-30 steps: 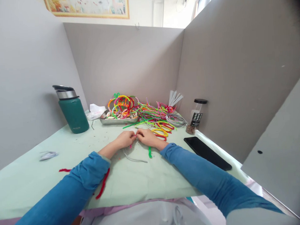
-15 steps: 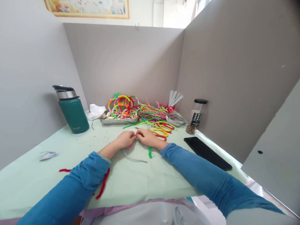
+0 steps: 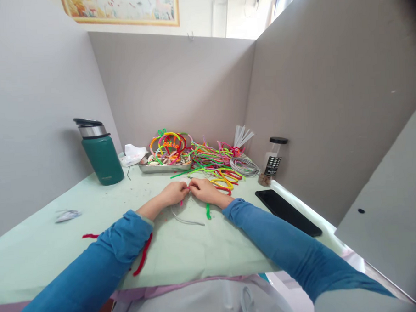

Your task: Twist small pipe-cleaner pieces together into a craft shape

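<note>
My left hand (image 3: 175, 193) and my right hand (image 3: 203, 191) meet fingertip to fingertip just above the table, both closed in a pinch. Between them is a pink pipe cleaner (image 3: 181, 203); a short end shows below my left hand, and the fingers hide most of it. Under my right wrist lies a short green pipe cleaner piece (image 3: 208, 212). A thin grey wire (image 3: 188, 221) curves over the cloth just below the hands. Red pipe cleaner pieces (image 3: 142, 255) lie beside and partly under my left sleeve.
A metal tray (image 3: 165, 168) holds pieces and a looped pipe-cleaner form. To its right are piled pipe cleaners (image 3: 215, 153), coiled wire (image 3: 245, 167) and yellow-red loops (image 3: 226, 180). A green bottle (image 3: 103, 158), jar (image 3: 272, 162) and black phone (image 3: 288, 212) stand or lie at the sides.
</note>
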Available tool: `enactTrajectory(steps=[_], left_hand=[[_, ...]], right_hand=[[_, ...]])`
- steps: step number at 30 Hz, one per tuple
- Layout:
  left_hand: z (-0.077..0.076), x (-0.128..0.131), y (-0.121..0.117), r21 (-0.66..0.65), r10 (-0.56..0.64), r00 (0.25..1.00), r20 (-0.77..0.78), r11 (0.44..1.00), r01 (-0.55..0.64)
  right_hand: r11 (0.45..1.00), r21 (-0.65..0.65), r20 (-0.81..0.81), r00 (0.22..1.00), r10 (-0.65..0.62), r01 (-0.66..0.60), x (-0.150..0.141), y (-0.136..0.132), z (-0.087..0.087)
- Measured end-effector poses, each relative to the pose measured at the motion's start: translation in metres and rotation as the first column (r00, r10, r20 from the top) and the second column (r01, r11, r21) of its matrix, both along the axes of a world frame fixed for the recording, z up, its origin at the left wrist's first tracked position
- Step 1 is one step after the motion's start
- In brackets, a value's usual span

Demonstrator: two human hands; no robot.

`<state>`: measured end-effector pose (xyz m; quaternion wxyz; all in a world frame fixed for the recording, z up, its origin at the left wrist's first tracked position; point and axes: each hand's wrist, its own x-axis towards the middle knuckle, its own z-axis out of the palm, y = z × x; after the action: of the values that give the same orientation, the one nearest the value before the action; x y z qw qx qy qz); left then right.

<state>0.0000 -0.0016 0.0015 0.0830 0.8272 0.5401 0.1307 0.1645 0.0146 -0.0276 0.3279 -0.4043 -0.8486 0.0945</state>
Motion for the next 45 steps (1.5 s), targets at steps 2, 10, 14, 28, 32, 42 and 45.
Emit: enactTrajectory(steps=[2,10,14,28,32,42,45], left_hand=[[-0.0011,-0.0005,0.0010,0.006,-0.002,1.000,-0.001,1.000,0.002],[-0.0015,-0.0005,0.0020,0.006,-0.006,1.000,0.000,1.000,0.006],[-0.0010,-0.0001,0.0017,0.011,-0.004,1.000,-0.013,1.000,0.004],[-0.0020,-0.0008,0.0032,0.018,-0.012,1.000,-0.022,1.000,0.012],[-0.0020,-0.0009,0.0028,0.024,-0.014,1.000,-0.025,1.000,0.014],[-0.0018,-0.0009,0.0015,0.024,-0.009,0.999,-0.033,1.000,0.010],[-0.0024,-0.0011,0.0019,0.031,-0.012,1.000,-0.025,0.999,0.013]], right_hand=[[1.000,-0.004,-0.002,1.000,-0.001,0.001,0.0000,-0.0005,0.0004],[1.000,-0.011,0.005,1.000,-0.011,0.011,-0.0003,-0.0010,0.0017],[1.000,-0.010,0.003,1.000,-0.009,0.009,-0.0002,-0.0007,0.0019],[1.000,-0.013,-0.001,1.000,-0.003,0.003,0.0004,-0.0002,0.0015],[1.000,-0.012,-0.003,1.000,0.000,0.000,0.0003,-0.0002,0.0012],[1.000,-0.005,0.005,1.000,-0.005,0.005,-0.0004,0.0003,0.0005],[1.000,-0.012,0.002,1.000,-0.005,0.005,-0.0006,-0.0012,0.0016]])
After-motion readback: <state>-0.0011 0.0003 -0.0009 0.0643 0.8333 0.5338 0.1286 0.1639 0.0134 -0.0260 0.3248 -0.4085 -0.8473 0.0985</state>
